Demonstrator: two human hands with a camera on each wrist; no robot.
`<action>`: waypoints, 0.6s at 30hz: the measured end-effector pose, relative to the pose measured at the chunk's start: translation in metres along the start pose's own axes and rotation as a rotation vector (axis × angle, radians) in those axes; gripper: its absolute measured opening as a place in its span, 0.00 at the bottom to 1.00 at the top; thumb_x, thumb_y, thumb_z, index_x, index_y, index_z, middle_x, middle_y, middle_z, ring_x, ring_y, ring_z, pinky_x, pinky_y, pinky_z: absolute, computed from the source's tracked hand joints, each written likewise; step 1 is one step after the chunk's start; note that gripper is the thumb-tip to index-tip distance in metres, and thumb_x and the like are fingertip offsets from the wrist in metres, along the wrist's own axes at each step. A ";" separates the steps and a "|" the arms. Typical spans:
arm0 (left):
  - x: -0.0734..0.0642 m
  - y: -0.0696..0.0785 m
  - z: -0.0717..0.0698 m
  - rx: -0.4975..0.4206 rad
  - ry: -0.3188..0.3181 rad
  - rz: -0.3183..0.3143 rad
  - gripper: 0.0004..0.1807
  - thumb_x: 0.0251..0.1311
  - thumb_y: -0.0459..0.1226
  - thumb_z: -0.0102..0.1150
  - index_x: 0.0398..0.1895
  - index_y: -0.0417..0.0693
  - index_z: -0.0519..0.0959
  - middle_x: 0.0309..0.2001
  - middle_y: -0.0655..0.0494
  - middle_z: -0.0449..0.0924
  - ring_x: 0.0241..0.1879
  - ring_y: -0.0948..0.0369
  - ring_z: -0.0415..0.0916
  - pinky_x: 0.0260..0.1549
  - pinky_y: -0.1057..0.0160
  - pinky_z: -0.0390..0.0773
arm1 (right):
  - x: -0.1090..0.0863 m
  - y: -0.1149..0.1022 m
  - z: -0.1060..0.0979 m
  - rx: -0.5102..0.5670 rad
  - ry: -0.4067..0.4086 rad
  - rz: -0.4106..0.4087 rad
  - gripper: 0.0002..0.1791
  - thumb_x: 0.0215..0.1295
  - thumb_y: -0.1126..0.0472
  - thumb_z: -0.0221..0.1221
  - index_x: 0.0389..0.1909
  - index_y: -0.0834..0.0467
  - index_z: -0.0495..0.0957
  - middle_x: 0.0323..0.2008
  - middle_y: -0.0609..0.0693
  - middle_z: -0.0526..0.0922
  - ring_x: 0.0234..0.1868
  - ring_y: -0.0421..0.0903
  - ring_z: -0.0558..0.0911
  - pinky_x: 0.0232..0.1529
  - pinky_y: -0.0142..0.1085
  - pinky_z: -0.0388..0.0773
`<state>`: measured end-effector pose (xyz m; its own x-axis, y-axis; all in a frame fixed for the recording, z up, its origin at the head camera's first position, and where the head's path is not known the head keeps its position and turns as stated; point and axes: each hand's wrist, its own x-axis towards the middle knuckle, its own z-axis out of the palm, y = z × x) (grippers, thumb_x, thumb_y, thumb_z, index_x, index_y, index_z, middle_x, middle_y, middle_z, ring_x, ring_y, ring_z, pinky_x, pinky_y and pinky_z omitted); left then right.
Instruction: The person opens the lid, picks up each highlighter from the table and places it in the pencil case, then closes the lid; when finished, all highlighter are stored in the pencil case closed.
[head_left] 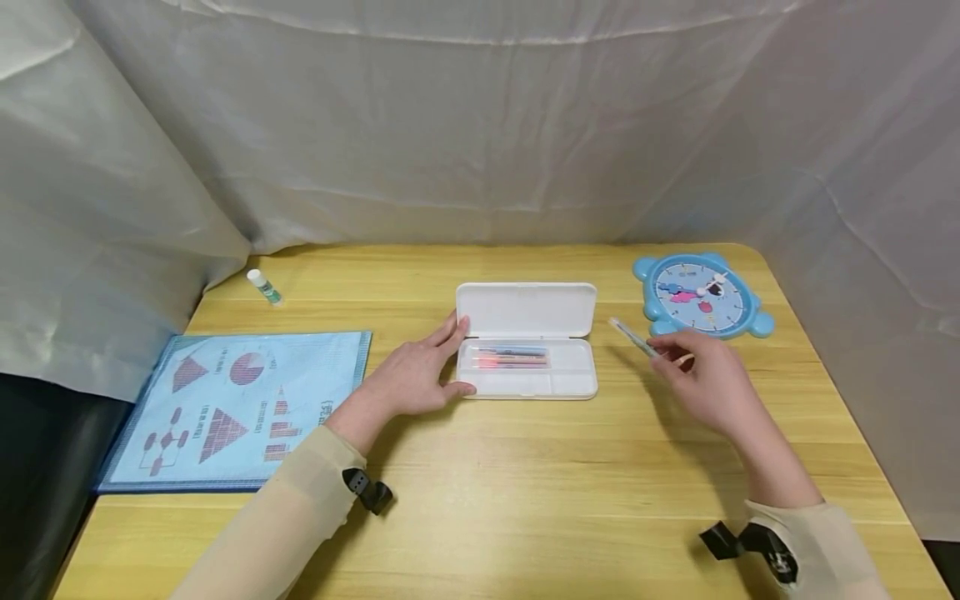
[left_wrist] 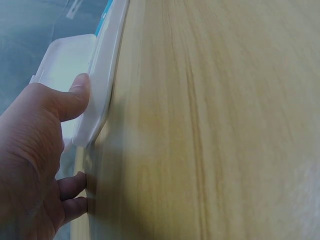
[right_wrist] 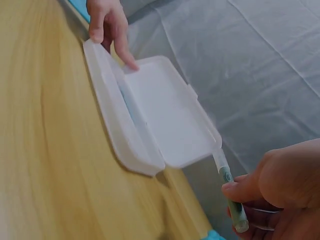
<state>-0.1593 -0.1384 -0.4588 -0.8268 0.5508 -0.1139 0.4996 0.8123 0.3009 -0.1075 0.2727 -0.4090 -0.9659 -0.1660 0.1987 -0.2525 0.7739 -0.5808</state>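
Observation:
A white pencil case (head_left: 573,379) lies unfolded on the table, its lid (head_left: 525,308) tipped back. Several slim pens or refills (head_left: 512,358), blue and reddish, lie in its upper compartment. My left hand (head_left: 420,375) holds the case by its left end, thumb at the front corner and fingers by the lid; the left wrist view shows the thumb (left_wrist: 79,92) on the case's edge. To the right of the case, my right hand (head_left: 701,375) pinches a pen (head_left: 633,337) above the table. The pen (right_wrist: 227,175) has a clear cap and a greenish barrel, slanting toward the case.
A blue toy clock (head_left: 701,296) lies at the back right, just beyond my right hand. On the left is a light blue mesh folder (head_left: 300,392) with printed charts, partly under my left forearm. A glue stick (head_left: 264,286) lies at the back left. Grey cloth (head_left: 480,125) hangs behind the table.

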 end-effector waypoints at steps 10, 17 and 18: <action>0.000 -0.001 0.001 0.004 0.002 0.002 0.57 0.70 0.66 0.58 0.87 0.53 0.38 0.86 0.54 0.35 0.35 0.53 0.83 0.43 0.51 0.81 | 0.022 -0.023 0.011 0.024 0.011 -0.095 0.09 0.67 0.73 0.69 0.46 0.64 0.89 0.37 0.52 0.87 0.35 0.49 0.83 0.37 0.36 0.80; 0.001 -0.001 0.001 0.009 -0.005 0.001 0.57 0.70 0.66 0.57 0.87 0.54 0.38 0.86 0.55 0.33 0.27 0.58 0.77 0.38 0.53 0.80 | 0.037 -0.037 0.022 0.079 -0.032 -0.163 0.09 0.67 0.74 0.68 0.45 0.63 0.89 0.40 0.53 0.88 0.37 0.48 0.85 0.38 0.39 0.82; 0.001 -0.001 0.001 0.009 -0.006 0.001 0.57 0.69 0.66 0.57 0.87 0.54 0.38 0.86 0.55 0.33 0.26 0.59 0.76 0.38 0.53 0.80 | 0.039 -0.039 0.023 0.083 -0.041 -0.169 0.08 0.67 0.74 0.68 0.45 0.63 0.89 0.40 0.53 0.88 0.38 0.48 0.85 0.39 0.39 0.82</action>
<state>-0.1603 -0.1386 -0.4599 -0.8249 0.5526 -0.1191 0.5028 0.8135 0.2921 -0.1364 0.2222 -0.3972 -0.9105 -0.3155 0.2672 -0.4134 0.6800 -0.6055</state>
